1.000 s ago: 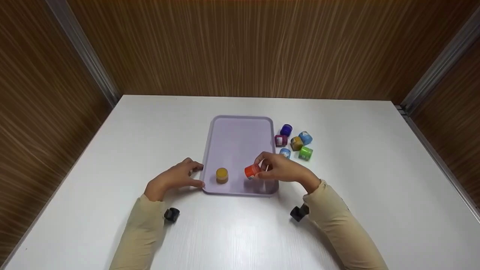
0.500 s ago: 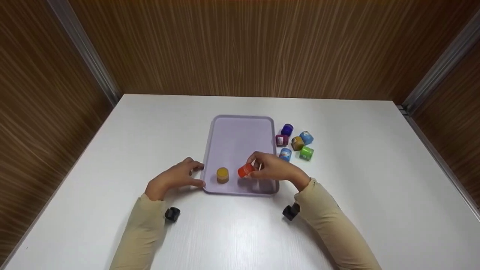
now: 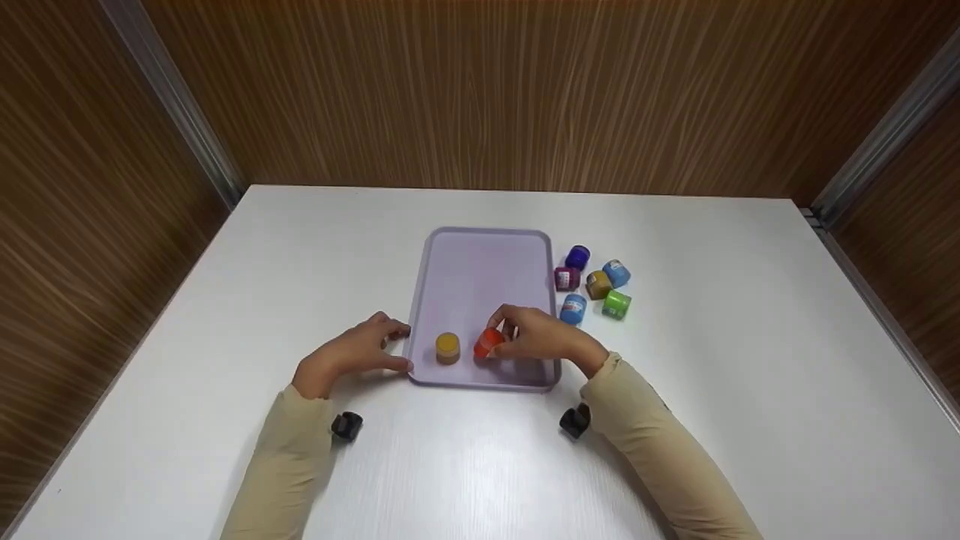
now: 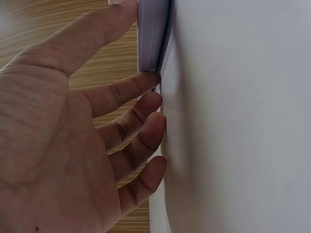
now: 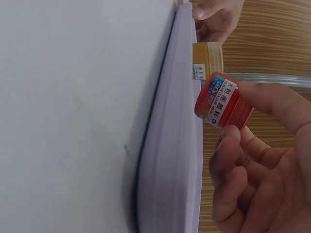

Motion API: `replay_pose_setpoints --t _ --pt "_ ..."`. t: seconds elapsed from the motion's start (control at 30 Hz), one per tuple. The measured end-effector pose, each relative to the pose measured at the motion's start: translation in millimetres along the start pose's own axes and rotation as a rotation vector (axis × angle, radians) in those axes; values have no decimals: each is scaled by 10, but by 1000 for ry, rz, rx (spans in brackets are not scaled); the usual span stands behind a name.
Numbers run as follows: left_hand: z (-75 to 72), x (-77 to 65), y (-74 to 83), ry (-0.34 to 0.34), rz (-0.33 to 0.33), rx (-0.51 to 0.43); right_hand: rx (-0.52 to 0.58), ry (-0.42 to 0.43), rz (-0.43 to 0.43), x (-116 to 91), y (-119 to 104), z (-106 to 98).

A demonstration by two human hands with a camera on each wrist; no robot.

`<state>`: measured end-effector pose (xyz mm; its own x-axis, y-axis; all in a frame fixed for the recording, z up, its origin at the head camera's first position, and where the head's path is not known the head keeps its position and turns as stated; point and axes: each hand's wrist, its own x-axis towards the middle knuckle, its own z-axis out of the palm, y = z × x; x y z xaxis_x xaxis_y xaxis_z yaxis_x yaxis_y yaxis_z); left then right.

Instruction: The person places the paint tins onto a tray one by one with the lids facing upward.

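Note:
My right hand [image 3: 536, 334] pinches a small red paint jar [image 5: 218, 101] by its lid, between thumb and fingers. The jar is slightly tilted, low over the near part of a lilac tray [image 3: 487, 270]. Just left of it, a yellow-ochre paint jar [image 3: 448, 349] stands upright on the tray. At the tray's left rim my left hand [image 3: 352, 351] rests with thumb and fingers spread, the fingertips touching the edge. In the left wrist view its fingers [image 4: 121, 94] lie loosely bent beside the tray's side.
Right of the tray lie several more paint jars: a dark blue one [image 3: 577, 257], a maroon one [image 3: 567, 279], another ochre one [image 3: 598, 285], a green one [image 3: 616, 304] and two light blue ones [image 3: 574, 308]. Wood-grain panels [image 3: 487, 90] enclose the white table [image 3: 300, 240].
The right hand has carried the red jar a little left and down towards the tray, nearer the standing ochre jar. The left hand stays at the rim.

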<state>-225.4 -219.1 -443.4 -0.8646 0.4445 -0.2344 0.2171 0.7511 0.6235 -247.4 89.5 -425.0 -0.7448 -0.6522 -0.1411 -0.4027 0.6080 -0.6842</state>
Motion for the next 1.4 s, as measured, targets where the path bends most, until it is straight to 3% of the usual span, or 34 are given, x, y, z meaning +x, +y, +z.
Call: replay_pose_setpoints --t 0.2,0.4,0.97,1.4 --pt "-11 6 15 -4 -8 -2 -75 -8 21 38 -36 25" --pt "-1 17 27 -4 -15 12 -37 -15 38 39 -58 67" --pt "7 11 -1 4 -11 -1 23 3 -49 -9 44 103" --pt "-1 7 5 10 4 5 61 0 1 13 -27 125"
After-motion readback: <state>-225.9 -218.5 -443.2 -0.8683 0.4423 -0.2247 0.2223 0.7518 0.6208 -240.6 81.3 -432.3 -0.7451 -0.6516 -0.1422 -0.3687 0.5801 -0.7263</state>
